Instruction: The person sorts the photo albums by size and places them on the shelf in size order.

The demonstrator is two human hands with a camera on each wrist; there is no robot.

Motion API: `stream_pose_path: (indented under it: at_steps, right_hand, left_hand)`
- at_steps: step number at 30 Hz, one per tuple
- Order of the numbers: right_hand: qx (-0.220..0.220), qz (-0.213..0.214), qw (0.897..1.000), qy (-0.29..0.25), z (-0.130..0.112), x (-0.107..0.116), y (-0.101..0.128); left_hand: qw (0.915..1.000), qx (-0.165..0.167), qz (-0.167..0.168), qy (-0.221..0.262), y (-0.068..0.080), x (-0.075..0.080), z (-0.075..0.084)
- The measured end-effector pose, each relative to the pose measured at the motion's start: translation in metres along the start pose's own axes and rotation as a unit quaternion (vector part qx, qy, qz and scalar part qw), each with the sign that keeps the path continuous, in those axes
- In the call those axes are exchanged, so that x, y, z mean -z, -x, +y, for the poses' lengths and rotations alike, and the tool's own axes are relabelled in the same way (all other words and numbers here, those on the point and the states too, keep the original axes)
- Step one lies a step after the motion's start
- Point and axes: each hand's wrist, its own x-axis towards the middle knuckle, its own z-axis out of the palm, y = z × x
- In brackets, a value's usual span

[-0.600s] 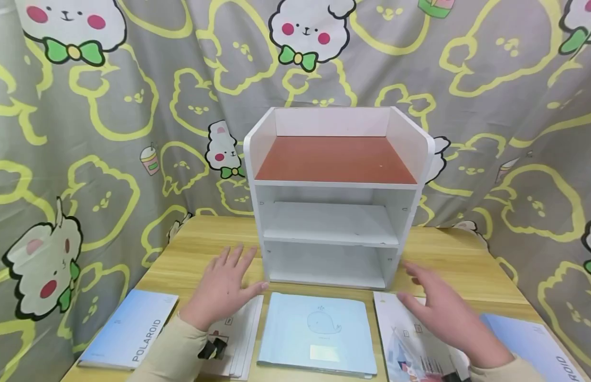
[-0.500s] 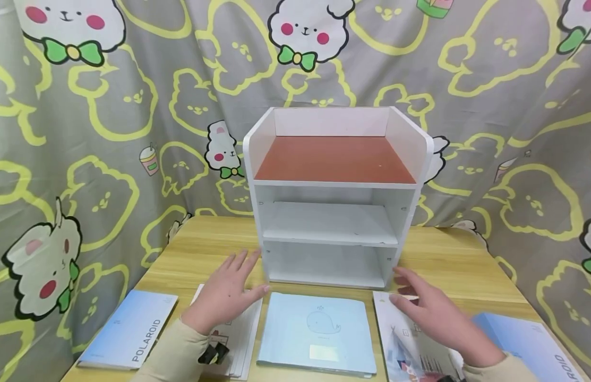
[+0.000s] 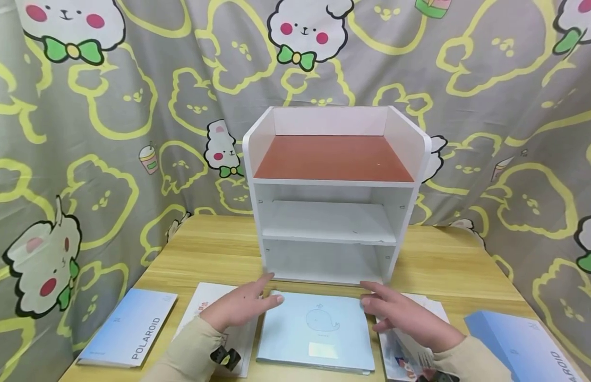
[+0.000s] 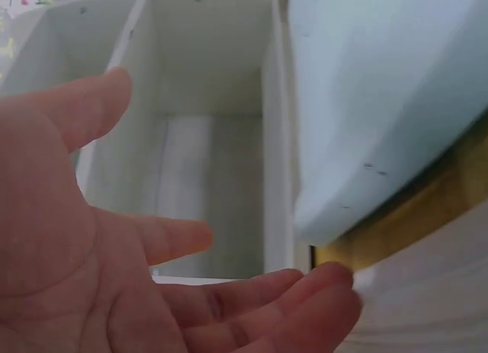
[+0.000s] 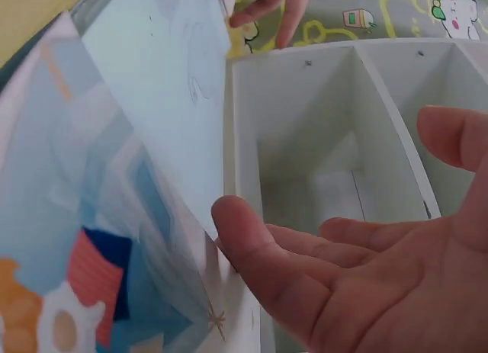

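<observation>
A light blue book with a whale drawing lies flat on the wooden table, in front of a small white shelf unit. My left hand hovers at the book's left edge, its fingers spread and holding nothing. At the opposite edge is my right hand, fingers loosely extended, also without anything in its grasp. The left wrist view shows my left palm beside the book. In the right wrist view, my right hand has its fingertips close to the book; whether they touch it is unclear.
White illustrated booklets lie under the left hand and right hand. Farther out are a blue POLAROID album at left and another blue album at right. A patterned curtain surrounds the table.
Both hands have moved inward from the outer booklets toward the whale book's sides, the right hand travelling left and the left hand lower and rightward. The books and shelf stay in place.
</observation>
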Motion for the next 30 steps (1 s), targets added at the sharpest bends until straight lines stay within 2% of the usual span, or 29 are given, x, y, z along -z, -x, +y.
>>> stream_pose_path:
  at_steps: [4,9,13,16,18,22,24,26,30]
  right_hand:
    - [0.006,-0.011,1.0,0.024,-0.002,-0.007,-0.004]
    - [0.025,-0.026,0.998,0.054,-0.005,-0.015,-0.005]
    - [0.031,-0.011,0.995,0.096,-0.005,-0.019,-0.005]
    - [0.038,0.009,0.987,0.153,-0.006,-0.023,-0.004]
    - [0.044,0.018,0.979,0.2,-0.006,-0.025,-0.003]
    - [0.053,0.019,0.969,0.242,-0.005,-0.027,-0.004]
    - [0.054,0.019,0.971,0.233,-0.004,-0.028,-0.004]
    - [0.051,0.017,0.978,0.202,-0.003,-0.028,-0.002]
    - [0.038,0.016,0.995,0.092,0.002,-0.031,-0.001]
  left_hand:
    - [0.9997,0.003,-0.016,-0.02,-0.001,-0.004,-0.003]
    - [0.9996,0.007,-0.026,0.005,-0.005,-0.007,-0.003]
    - [0.999,0.015,-0.031,0.029,-0.006,-0.009,-0.004]
    - [0.9981,0.026,-0.03,0.046,-0.006,-0.011,-0.006]
    - [0.9977,0.033,-0.026,0.054,-0.006,-0.012,-0.007]
    - [0.9977,0.042,-0.013,0.052,-0.008,-0.015,-0.008]
    - [0.9974,0.048,-0.006,0.053,-0.009,-0.016,-0.009]
    - [0.9957,0.057,-0.003,0.072,-0.011,-0.018,-0.011]
    - [0.9882,0.062,0.002,0.14,-0.014,-0.022,-0.017]
